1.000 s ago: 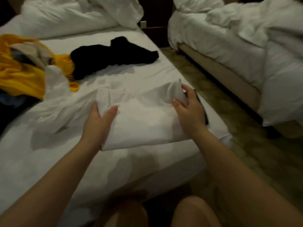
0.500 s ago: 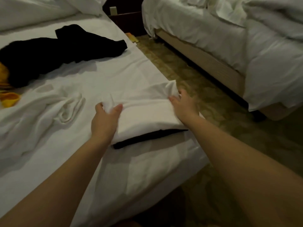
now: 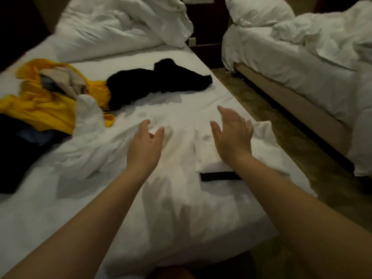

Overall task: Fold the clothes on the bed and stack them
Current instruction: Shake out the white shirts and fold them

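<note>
Folded white garment [image 3: 205,154]: it lies flat near the right edge of the bed [image 3: 181,208], close to the corner nearest you.
Folded black garment [image 3: 219,176]: it sits directly under the white one, and you see only a dark strip of it along the near edge.
Your right hand [image 3: 233,137]: it is over the folded white garment, palm turned inward, with the wrist crossing the garment's near edge. You cannot tell whether the heel of the hand touches the cloth.
Right fingers [image 3: 223,111]: they are straight and spread apart, reaching past the far edge of the fold and gripping nothing.
Your left hand [image 3: 146,146]: it is just left of the stack, apart from it, over the rumpled sheet.
Left fingers [image 3: 145,125]: they are loosely apart with the thumb out, holding nothing.
Unfolded white garment [image 3: 84,150]: it is crumpled on the bed, left of your left hand.
Yellow garment [image 3: 46,109]: it is heaped at the far left, with beige cloth on top.
Loose black garment [image 3: 159,83]: it is spread out beyond both hands, touching the yellow one.
Duvet [image 3: 120,27]: it is bunched at the head of the bed.
Second bed [image 3: 302,57]: it stands across the floor on your right.
</note>
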`<control>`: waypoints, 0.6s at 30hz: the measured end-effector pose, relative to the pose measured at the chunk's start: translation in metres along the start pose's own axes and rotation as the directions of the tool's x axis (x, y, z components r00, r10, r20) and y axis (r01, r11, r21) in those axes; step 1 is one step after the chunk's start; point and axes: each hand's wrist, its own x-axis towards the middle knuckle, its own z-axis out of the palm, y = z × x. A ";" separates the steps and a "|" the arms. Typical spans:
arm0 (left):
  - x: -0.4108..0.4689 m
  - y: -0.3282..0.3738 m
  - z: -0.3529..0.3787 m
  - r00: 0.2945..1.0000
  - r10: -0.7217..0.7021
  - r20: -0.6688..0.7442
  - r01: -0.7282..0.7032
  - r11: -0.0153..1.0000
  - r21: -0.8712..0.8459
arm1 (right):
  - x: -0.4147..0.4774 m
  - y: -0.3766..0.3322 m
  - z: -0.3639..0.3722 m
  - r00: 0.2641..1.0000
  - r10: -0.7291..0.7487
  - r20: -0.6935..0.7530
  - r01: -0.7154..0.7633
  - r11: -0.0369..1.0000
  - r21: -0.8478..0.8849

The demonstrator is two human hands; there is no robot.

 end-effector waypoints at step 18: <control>0.031 -0.168 -0.119 0.992 -0.121 -0.033 0.122 0.885 0.450 | 0.005 -0.149 0.178 0.953 -0.163 0.255 0.137 0.984 0.117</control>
